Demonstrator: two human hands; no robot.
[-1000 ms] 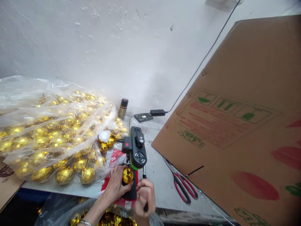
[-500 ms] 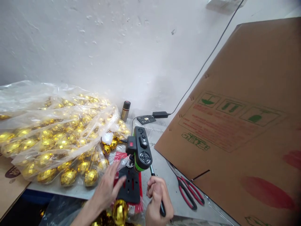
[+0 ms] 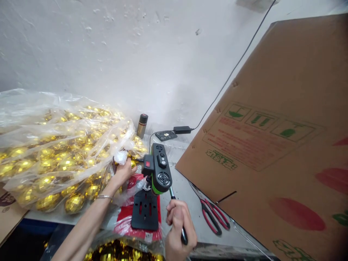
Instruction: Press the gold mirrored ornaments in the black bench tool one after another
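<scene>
My right hand (image 3: 179, 228) is closed around the black-gripped lever (image 3: 184, 235) of a small bench machine with a black-topped, green head (image 3: 162, 168). A switch box (image 3: 148, 165) with a red rocker sits on the machine's left side, above its slotted black base plate (image 3: 145, 212). At the mouth of a clear plastic bag (image 3: 81, 143) full of gold faceted ornament balls, my left hand (image 3: 125, 171) reaches in beside a gold ball (image 3: 133, 164). Its fingertips are mostly hidden, so its grip does not show. A red plastic bag (image 3: 125, 217) lies under the base plate.
A large cardboard box (image 3: 266, 119) leans in from the right, beside red-handled pliers (image 3: 213, 217). Behind the machine are a dark-capped can (image 3: 141, 125), a black slotted plate (image 3: 166, 135) and a power adapter (image 3: 182, 129). More gold balls (image 3: 119, 250) lie at the front edge.
My left hand has moved from beside the base plate up and away into the bag's mouth. The gold ball below the plate has dropped among the others. My right hand stays on the lever.
</scene>
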